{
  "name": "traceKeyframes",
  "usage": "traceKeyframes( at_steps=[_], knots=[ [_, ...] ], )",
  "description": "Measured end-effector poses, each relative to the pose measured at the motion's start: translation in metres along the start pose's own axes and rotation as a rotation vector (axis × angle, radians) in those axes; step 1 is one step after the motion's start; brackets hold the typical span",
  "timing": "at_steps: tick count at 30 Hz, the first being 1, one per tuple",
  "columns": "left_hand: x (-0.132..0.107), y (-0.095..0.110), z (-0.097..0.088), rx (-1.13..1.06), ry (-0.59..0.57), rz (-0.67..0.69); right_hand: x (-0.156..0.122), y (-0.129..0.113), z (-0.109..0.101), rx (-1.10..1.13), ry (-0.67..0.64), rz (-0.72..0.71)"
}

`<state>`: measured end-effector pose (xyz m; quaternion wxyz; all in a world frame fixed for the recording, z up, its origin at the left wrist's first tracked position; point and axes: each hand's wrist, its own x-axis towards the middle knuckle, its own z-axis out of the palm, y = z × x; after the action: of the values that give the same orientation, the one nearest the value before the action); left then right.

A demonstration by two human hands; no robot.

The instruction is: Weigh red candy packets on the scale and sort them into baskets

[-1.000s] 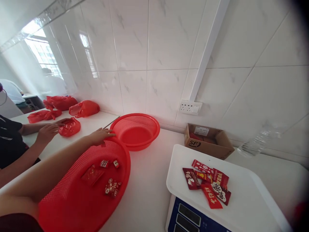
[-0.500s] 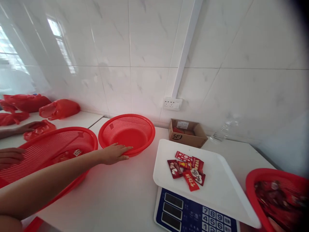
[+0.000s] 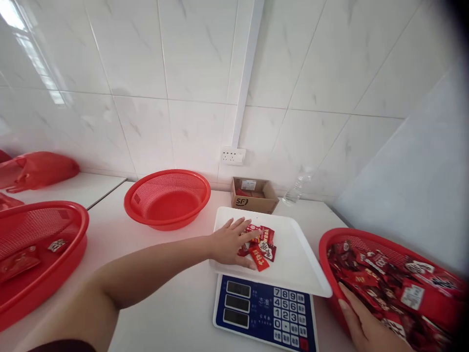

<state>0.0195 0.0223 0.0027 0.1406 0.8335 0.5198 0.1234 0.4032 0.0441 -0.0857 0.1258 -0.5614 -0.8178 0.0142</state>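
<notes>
A pale tiled wall (image 3: pixel 198 54) stands behind a white table (image 3: pixel 157 322). On the table are 3 red mesh baskets: the right basket (image 3: pixel 324 254), heaped with red and brown packets (image 3: pixel 362 277); the left basket (image 3: pixel 83 225), cut off by the view's edge, with a few packets inside; and the middle basket (image 3: pixel 161 223), smaller and near the wall.

Between the middle and right baskets sits a scale (image 3: pixel 264 310) with 3 dark display windows, a keypad and a white tray (image 3: pixel 293 259). A red plastic bag (image 3: pixel 51 168) lies at the far left.

A cardboard box (image 3: pixel 256 203) marked "SF" stands behind the tray. The left hand (image 3: pixel 229 244) is spread flat, fingers apart, above the scale's packets (image 3: pixel 266 249); whether it presses them cannot be told. The right hand (image 3: pixel 370 325) reaches across the right basket's near rim; I cannot tell whether it grips.

A clear bottle (image 3: pixel 294 190) leans by the wall, right of the box. Above the box is a socket (image 3: pixel 233 156). Smallest are the scale's packets, overlapping on the tray, partly under the left hand.
</notes>
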Motion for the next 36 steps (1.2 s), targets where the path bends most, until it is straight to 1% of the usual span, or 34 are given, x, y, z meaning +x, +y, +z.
traceKeyframes(
  at_steps=[1,3,5,8,12,15,19,21,24,26,29,31,33,36],
  knots=[
    [0.012,0.005,0.007,0.002,-0.038,0.027,0.0,-0.005,-0.003,-0.006,0.009,0.07],
    [0.032,0.01,0.017,0.026,-0.101,0.037,-0.001,-0.015,-0.008,-0.015,0.017,0.181],
    [0.048,0.011,0.024,0.073,-0.106,0.041,-0.001,-0.023,-0.013,-0.021,0.004,0.211],
    [0.061,0.011,0.027,0.14,-0.024,0.061,0.001,-0.032,-0.022,-0.01,-0.066,0.25],
    [0.065,0.012,0.023,0.144,0.049,0.042,0.003,-0.046,-0.038,0.02,-0.196,0.33],
    [0.063,0.011,0.018,0.108,0.119,-0.015,0.004,-0.052,-0.044,0.011,-0.192,0.335],
    [0.059,0.004,0.004,0.019,0.278,-0.162,0.003,-0.051,-0.044,-0.015,-0.157,0.317],
    [0.055,-0.003,-0.007,-0.036,0.34,-0.237,0.003,-0.051,-0.043,-0.028,-0.145,0.32],
    [0.043,-0.02,-0.026,-0.084,0.42,-0.343,0.002,-0.05,-0.043,-0.028,-0.12,0.31],
    [0.029,-0.035,-0.039,-0.074,0.472,-0.418,0.002,-0.049,-0.042,-0.017,-0.099,0.289],
    [0.0,-0.06,-0.058,-0.004,0.526,-0.537,0.002,-0.045,-0.037,-0.008,-0.065,0.261],
    [-0.021,-0.078,-0.069,0.056,0.534,-0.621,0.001,-0.04,-0.031,-0.014,-0.03,0.233],
    [-0.038,-0.094,-0.077,0.111,0.515,-0.7,0.0,-0.035,-0.024,-0.023,0.026,0.19],
    [-0.053,-0.111,-0.082,0.156,0.44,-0.759,-0.001,-0.031,-0.016,-0.024,0.101,0.121]
  ],
)
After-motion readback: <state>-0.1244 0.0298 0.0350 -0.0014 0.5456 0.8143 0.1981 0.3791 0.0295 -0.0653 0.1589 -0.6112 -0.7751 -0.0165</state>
